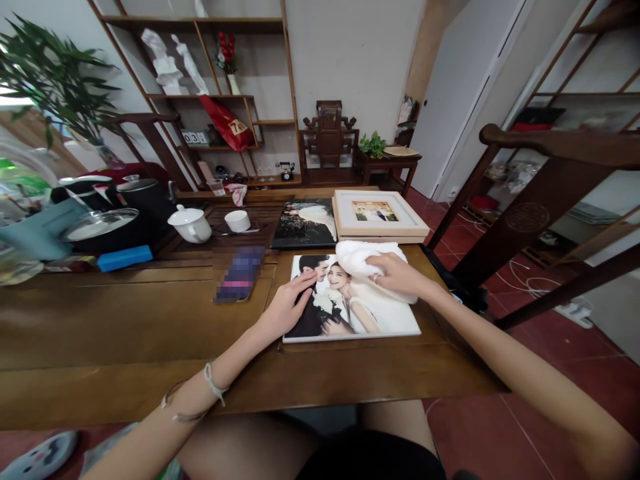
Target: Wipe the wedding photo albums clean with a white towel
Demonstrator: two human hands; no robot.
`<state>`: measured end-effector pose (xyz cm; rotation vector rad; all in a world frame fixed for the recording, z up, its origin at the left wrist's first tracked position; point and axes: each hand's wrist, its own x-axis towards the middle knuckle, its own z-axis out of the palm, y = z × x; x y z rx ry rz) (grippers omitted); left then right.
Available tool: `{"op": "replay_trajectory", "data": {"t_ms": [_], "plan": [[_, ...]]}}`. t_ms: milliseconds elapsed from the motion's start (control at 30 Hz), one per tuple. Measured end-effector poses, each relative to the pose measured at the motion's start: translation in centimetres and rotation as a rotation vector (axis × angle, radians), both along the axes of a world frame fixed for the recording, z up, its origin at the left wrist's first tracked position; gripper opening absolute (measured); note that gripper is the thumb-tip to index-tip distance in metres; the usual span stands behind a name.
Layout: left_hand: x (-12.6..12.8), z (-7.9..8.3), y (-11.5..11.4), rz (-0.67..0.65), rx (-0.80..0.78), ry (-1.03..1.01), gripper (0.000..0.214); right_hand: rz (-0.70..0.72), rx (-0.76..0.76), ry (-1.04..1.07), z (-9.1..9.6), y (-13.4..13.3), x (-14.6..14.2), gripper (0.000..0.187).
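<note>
A photo panel (360, 319) with a printed picture of a couple lies flat on the wooden table in front of me. My left hand (290, 303) rests on its left edge, fingers stretched out on the print. Over the panel's upper right part, my right hand (397, 273) grips a white cloth (350, 257), which is bunched up and touches the picture. Part of the cloth spreads below my right hand and covers the panel's right corner.
Behind the panel lie a dark photo panel (300, 223) and a white-matted picture frame (415, 217). A phone (240, 275) is to the left. Farther left stand a lidded white cup (190, 225), a small white bowl (237, 221), a blue block (125, 258) and a dark pot (107, 233). A wooden chair (525, 220) stands right.
</note>
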<state>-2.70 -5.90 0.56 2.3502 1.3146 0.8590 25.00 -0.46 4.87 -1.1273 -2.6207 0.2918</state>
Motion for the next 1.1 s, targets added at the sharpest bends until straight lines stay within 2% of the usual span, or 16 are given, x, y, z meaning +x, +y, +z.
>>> {"op": "replay_trajectory", "data": {"t_ms": [100,233,300,400,467,567,667,767,867,1000,1100], "plan": [[-0.1,-0.1,0.0,-0.003,0.010,0.001,0.040,0.026,0.027,-0.071,0.1,-1.6,-1.6,0.033],[-0.1,-0.2,0.1,0.002,0.002,-0.017,0.039,0.043,-0.016,-0.183,0.1,-7.6,-4.1,0.038],[-0.1,-0.1,0.0,-0.005,-0.001,-0.026,0.038,0.085,0.010,-0.204,0.0,-10.7,-5.0,0.037],[-0.1,0.0,0.0,-0.015,-0.001,-0.038,0.038,0.183,-0.002,-0.200,0.3,-13.2,-5.5,0.035],[-0.1,0.0,0.0,-0.014,-0.003,-0.040,0.038,0.186,-0.045,-0.187,0.9,-12.9,-5.3,0.035],[-0.1,-0.2,0.1,-0.008,0.005,-0.033,0.038,0.095,-0.078,-0.181,1.4,-10.0,-4.6,0.036],[0.0,-0.4,0.1,0.003,0.026,-0.029,0.038,-0.053,0.003,-0.223,1.0,-6.8,-4.4,0.039],[0.0,-0.6,0.2,0.005,0.039,-0.039,0.038,-0.123,0.114,-0.294,0.1,-5.8,-5.2,0.040],[0.1,-0.7,0.2,0.003,0.033,-0.062,0.038,-0.074,0.182,-0.340,-0.6,-7.3,-6.6,0.036],[0.0,-0.4,0.2,0.001,0.011,-0.066,0.038,0.038,0.276,-0.354,-0.7,-11.3,-9.0,0.029],[-0.1,-0.2,0.2,-0.016,-0.016,-0.055,0.038,0.124,0.291,-0.378,-0.4,-14.0,-10.6,0.029]]}}
